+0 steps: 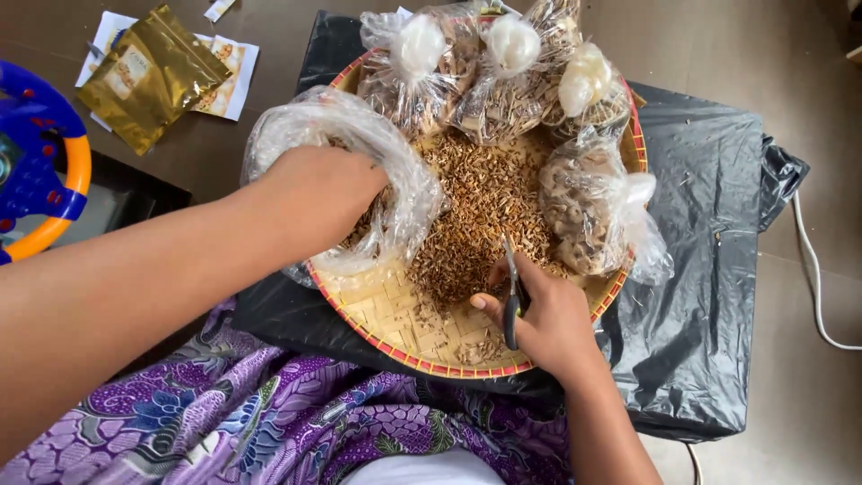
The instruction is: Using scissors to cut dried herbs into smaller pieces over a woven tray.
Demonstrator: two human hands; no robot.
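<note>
At the far left edge sits a glossy plastic toy steering wheel (pixel 36 171), blue with an orange rim. Toward eleven o'clock a crinkled gold foil pouch (pixel 148 74) lies flat on white paper sheets (pixel 235 76). The left hand (pixel 319 193) is plunged into a thin, clear, wrinkled plastic bag (pixel 359 135) holding dry brown chopped bits; the fingers are hidden inside, so I cannot tell whether they are spread or curled. The bag rests on the nine o'clock rim of a round woven bamboo tray (pixel 395 314), pale and flat-plaited with a red-trimmed edge. At the tray's centre is a loose heap of brown shredded dried material (pixel 480 211), coarse and splintery. The right hand (pixel 543 323) rests at five o'clock of the tray, fingers curled around dark-handled scissors (pixel 512 301), blades pointing into the heap. At twelve o'clock three knotted clear bags (pixel 503 76) bulge with the same dry pieces; a fourth filled bag (pixel 593 207) lies at three o'clock. Under the tray spreads shiny black plastic sheeting (pixel 709 251); a white cable (pixel 813 278) curves at the right. Purple floral cloth (pixel 269 413) covers the lap.
</note>
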